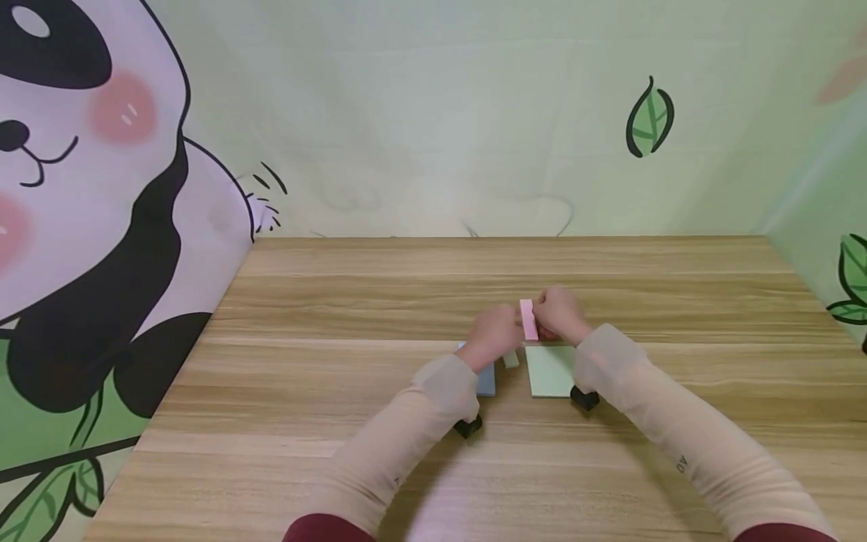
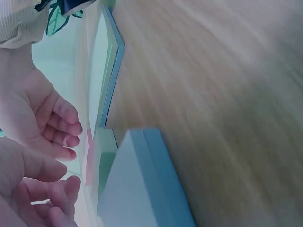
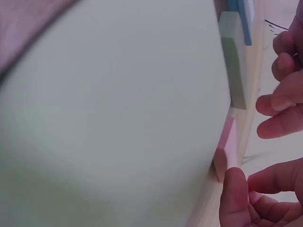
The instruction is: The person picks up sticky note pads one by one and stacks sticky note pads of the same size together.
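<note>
A narrow pink sticky note pad (image 1: 528, 320) lies between the hands in the head view. My right hand (image 1: 558, 315) pinches its near end between thumb (image 3: 234, 196) and forefinger, as the right wrist view shows. My left hand (image 1: 493, 335) is just left of the pink pad, fingers loosely bent, and seems to hold nothing. Under the left wrist is a blue pad (image 1: 486, 382), partly covered by the arm. Between it and the square light green pad (image 1: 549, 371) sits a small narrow green pad (image 1: 511, 359). A blue layer shows beneath the light green pad in the left wrist view.
All the pads lie on a wood-grain table (image 1: 305, 361). A pale green cloth backdrop (image 1: 433, 113) with a large printed panda (image 1: 135, 165) hangs behind and beside it. Both forearms, in beige sleeves (image 1: 386, 436), reach in from the near edge.
</note>
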Motion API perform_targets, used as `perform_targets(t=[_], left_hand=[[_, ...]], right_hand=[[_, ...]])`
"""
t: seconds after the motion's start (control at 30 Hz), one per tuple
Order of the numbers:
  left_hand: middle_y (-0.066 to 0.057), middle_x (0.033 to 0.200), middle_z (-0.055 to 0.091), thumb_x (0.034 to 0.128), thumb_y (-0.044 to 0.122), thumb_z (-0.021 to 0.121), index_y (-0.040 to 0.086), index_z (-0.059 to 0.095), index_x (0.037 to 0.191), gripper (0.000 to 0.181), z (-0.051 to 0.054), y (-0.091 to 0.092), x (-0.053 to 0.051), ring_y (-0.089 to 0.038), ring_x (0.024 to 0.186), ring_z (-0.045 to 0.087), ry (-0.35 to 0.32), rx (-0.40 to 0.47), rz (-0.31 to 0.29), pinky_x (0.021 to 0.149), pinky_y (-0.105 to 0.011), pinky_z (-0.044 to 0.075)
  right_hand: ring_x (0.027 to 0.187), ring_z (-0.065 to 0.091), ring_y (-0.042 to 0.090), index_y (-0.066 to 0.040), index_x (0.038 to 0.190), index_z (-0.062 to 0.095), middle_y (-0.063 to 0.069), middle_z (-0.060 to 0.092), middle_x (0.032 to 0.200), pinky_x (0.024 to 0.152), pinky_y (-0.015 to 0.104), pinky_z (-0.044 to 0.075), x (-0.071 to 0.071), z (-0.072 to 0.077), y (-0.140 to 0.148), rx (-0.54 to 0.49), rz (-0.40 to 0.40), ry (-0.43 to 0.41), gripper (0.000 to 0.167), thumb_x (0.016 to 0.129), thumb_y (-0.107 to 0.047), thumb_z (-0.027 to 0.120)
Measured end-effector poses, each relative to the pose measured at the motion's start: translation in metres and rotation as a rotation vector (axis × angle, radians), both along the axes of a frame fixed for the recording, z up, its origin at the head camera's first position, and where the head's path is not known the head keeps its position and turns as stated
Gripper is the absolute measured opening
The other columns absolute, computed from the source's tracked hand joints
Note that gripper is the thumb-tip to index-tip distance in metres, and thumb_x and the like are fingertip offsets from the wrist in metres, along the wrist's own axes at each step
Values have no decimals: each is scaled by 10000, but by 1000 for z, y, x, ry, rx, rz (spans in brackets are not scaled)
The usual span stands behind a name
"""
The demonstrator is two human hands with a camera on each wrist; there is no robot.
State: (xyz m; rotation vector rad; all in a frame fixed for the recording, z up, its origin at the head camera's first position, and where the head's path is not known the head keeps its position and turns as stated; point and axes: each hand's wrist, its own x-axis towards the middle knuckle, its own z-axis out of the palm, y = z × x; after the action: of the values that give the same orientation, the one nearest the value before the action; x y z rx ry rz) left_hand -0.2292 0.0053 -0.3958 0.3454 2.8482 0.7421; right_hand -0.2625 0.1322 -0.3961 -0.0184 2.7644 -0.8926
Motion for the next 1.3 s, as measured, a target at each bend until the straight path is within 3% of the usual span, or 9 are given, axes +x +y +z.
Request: perform_targets(t=[0.1,0.2,0.4,0.47,0.6,0.73,1.0,1.3], left_hand=[[-25,841,624,818,169,531,86,626,991,213,1,-4,0,-131,610,475,-15,-58,33,529,-242,399],[-9,963,634,817,162,524,115,611,1061,263,2,-8,-1,-123,656,502,-24,-110,52,562,-251,418],[36,627,489,791,146,540,134,584,772,49,4,-14,-1,-107,532,424,-44,-140,82,442,-233,310],[43,574,444,788,154,541,142,551,704,85,4,-16,-1,-109,509,411,-41,-157,95,428,-242,298],[44,556,441,785,153,531,160,503,640,148,3,-18,0,-119,513,425,-29,-188,115,435,-262,313],[36,539,418,785,164,528,160,415,562,250,0,-20,-1,-122,499,414,-24,-207,127,430,-262,304],[30,527,406,790,192,526,164,386,516,308,-2,-21,-3,-124,474,412,-22,-228,151,401,-264,318],[34,517,390,783,173,533,161,381,515,308,-1,-19,-3,-116,472,399,-40,-204,135,409,-252,309]], right_hand=[[378,436,75,-58,611,493,-29,444,426,401,182,331,1,3,-1,-9,4,-1,213,806,-63,408],[406,448,81,-9,691,554,-10,471,461,413,184,345,4,6,-3,-24,24,-12,176,805,-47,425],[456,471,91,30,777,613,31,542,547,430,179,370,9,7,-9,-45,56,-23,175,797,-37,452],[459,484,90,37,781,608,33,551,554,438,181,388,10,6,-11,-79,66,-49,175,795,-27,445],[457,535,104,65,756,574,47,555,531,466,221,461,13,4,-15,-152,90,-118,161,770,14,422],[450,559,123,84,746,582,70,560,525,489,257,497,16,4,-19,-167,112,-120,168,750,37,421],[466,542,107,105,906,603,129,604,622,483,238,493,21,4,-27,-180,110,-126,219,768,37,447],[460,527,97,117,923,587,99,575,614,472,227,485,23,4,-30,-229,114,-170,221,793,34,429]])
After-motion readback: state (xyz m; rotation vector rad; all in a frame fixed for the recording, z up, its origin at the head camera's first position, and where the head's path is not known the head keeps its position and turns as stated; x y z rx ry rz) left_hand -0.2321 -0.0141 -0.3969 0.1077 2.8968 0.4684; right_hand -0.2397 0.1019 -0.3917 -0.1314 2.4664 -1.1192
